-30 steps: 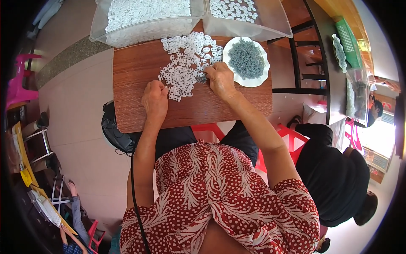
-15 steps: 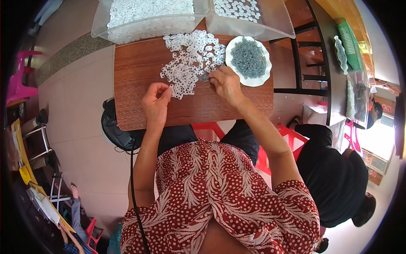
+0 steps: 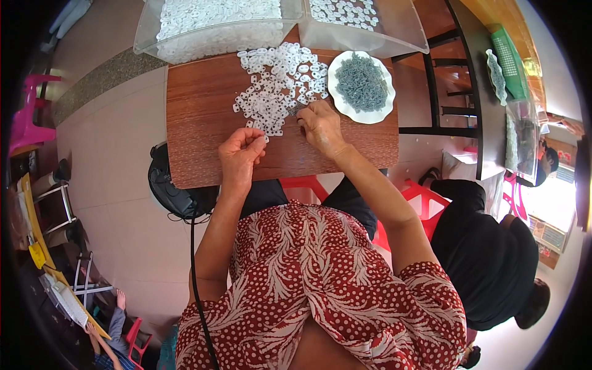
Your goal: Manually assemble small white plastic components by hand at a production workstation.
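Observation:
My left hand (image 3: 239,159) is closed in a pinch on a small white plastic piece (image 3: 266,139), just in front of the pile. My right hand (image 3: 320,127) is curled with thumb and fingers together beside a few small grey screws (image 3: 295,111) on the table; what it pinches is too small to make out. Many loose white plastic pieces (image 3: 264,105) with holes lie heaped on the brown wooden table (image 3: 200,123). To the right of the heap stands a white scalloped plate (image 3: 333,86) filled with grey screws (image 3: 362,83).
Two translucent bins stand at the table's far edge; the left bin (image 3: 222,37) is full of white pieces, the right bin (image 3: 370,42) holds fewer. A black cable (image 3: 196,290) hangs along my left arm. A person in black (image 3: 487,253) sits at the right.
My left hand has moved right and slightly nearer, away from the pile's edge, with a white piece at its fingertips. My right hand has shifted a little left and nearer.

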The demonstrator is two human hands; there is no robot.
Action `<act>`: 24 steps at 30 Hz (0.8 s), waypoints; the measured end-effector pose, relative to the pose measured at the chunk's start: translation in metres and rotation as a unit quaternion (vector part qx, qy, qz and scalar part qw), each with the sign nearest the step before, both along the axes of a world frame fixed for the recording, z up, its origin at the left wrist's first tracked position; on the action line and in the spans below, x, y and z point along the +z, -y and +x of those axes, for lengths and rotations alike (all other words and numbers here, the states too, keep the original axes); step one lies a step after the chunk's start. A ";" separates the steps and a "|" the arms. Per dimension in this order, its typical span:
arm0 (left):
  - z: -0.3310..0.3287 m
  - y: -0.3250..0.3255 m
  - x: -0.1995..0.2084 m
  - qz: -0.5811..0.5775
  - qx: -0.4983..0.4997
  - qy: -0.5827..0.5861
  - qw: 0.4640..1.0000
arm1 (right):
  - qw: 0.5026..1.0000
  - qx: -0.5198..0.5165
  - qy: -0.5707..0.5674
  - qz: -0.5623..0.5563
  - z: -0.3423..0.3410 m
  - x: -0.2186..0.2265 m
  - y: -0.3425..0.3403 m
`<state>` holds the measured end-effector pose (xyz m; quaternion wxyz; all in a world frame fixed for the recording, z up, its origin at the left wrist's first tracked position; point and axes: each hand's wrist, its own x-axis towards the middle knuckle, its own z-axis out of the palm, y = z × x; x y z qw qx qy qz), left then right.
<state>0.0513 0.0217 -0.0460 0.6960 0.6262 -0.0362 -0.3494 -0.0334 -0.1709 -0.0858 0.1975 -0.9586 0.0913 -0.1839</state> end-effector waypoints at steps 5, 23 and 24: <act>-0.002 -0.001 0.000 -0.022 -0.016 -0.030 0.999 | 0.999 -0.040 0.020 0.024 0.000 -0.001 -0.001; -0.008 -0.002 -0.005 -0.035 -0.020 -0.056 0.998 | 0.999 -0.019 0.034 0.017 -0.003 -0.001 -0.002; -0.008 -0.003 -0.005 -0.035 -0.019 -0.055 0.998 | 0.997 -0.035 0.037 0.053 -0.003 -0.001 -0.003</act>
